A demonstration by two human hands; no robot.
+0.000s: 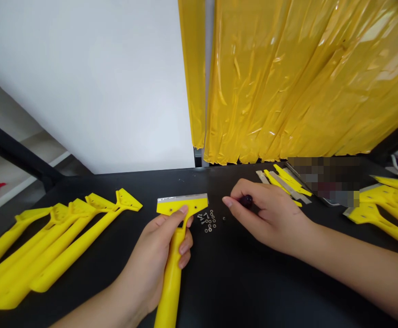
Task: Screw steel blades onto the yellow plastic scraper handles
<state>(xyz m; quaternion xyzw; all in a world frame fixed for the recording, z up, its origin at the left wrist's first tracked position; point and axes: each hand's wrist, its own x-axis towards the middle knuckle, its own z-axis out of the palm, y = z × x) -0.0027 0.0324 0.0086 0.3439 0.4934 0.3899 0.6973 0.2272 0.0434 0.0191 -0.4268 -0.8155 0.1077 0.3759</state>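
Observation:
My left hand (159, 255) is wrapped round the handle of a yellow scraper (173, 282), its thumb pressed on the scraper's head. A metal blade (181, 197) runs along the far edge of that head, and two dark holes show in the yellow plate. To the right, my right hand (267, 214) is closed over the table, apart from the scraper. From its curled fingers pokes a dark rounded handle end (245, 201); the remainder is hidden. Small screws (203, 218) and several metal washers (210, 222) lie on the black table between my hands.
Several yellow scraper handles (79, 228) lie side by side at the left. At the back right are loose yellow strips and blades (287, 182) beside a blurred-out dark object (325, 177). More yellow scrapers (379, 205) lie far right. A white panel (116, 91) and yellow plastic sheeting (287, 82) stand behind.

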